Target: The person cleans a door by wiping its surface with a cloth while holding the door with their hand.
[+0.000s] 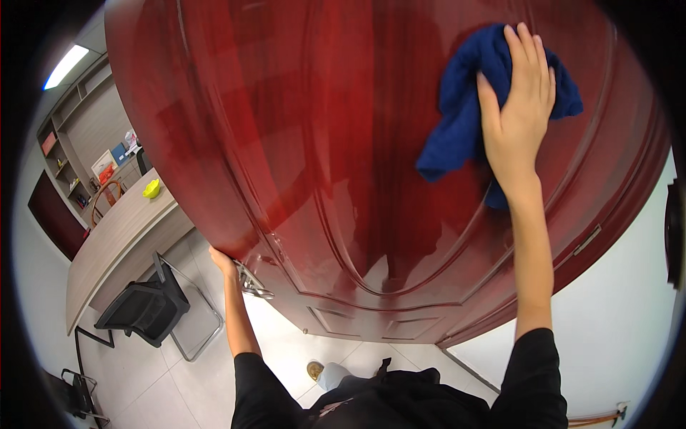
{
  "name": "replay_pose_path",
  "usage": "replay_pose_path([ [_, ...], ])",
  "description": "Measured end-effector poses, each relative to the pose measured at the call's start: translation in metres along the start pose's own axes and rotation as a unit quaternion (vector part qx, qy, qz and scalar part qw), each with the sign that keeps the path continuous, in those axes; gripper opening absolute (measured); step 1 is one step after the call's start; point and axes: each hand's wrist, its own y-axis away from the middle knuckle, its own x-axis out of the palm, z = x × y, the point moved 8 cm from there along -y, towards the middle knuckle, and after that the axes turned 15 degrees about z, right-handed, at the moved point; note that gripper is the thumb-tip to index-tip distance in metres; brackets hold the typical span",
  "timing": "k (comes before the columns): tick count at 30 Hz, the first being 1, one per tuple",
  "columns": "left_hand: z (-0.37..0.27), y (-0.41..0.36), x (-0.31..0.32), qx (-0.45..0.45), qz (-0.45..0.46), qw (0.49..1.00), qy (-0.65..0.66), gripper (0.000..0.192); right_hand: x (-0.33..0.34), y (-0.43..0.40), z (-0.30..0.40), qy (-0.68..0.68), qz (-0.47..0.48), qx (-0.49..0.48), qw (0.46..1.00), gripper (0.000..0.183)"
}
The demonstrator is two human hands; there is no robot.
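Observation:
A glossy red-brown paneled wooden door (343,134) fills most of the view before me. My right hand (520,107) lies spread over a dark blue cloth (461,107), pressing it against the door's upper right panel. Folds of the cloth stick out on both sides of the hand, and a corner hangs below the wrist. At the door's left edge, my left hand (222,261) grips the wood just above a metal lever handle (254,284). The fingers behind the edge are partly hidden.
A metal hinge (587,239) sits on the door's right side by a white wall (616,300). To the left stand a black mesh chair (144,311) and a wood-grain desk (120,241) bearing a yellow-green bowl (151,189). Shelving (67,115) lines the wall behind. The floor (166,386) is pale tile.

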Motion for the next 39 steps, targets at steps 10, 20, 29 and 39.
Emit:
replay_pose_path([
  [10, 0.006, 0.000, 0.024, -0.008, 0.095, 0.990, 0.106, 0.048, 0.124, 0.058, 0.228, -0.140, 0.198, -0.089, 0.966, 0.082],
  [20, 0.005, 0.004, 0.067, -0.138, 0.227, 0.955, 0.130, 0.044, 0.152, 0.008, 0.229, -0.164, 0.043, 0.076, 0.983, 0.061],
  [29, 0.015, 0.005, 0.084, -0.140, 0.280, 0.938, 0.149, 0.048, 0.213, 0.029, 0.326, -0.149, 0.081, 0.066, 0.983, 0.059],
  [39, 0.018, -0.007, 0.108, -0.112, 0.356, 0.922, 0.106, 0.047, 0.263, -0.047, 0.353, -0.123, -0.020, 0.171, 0.977, 0.053],
])
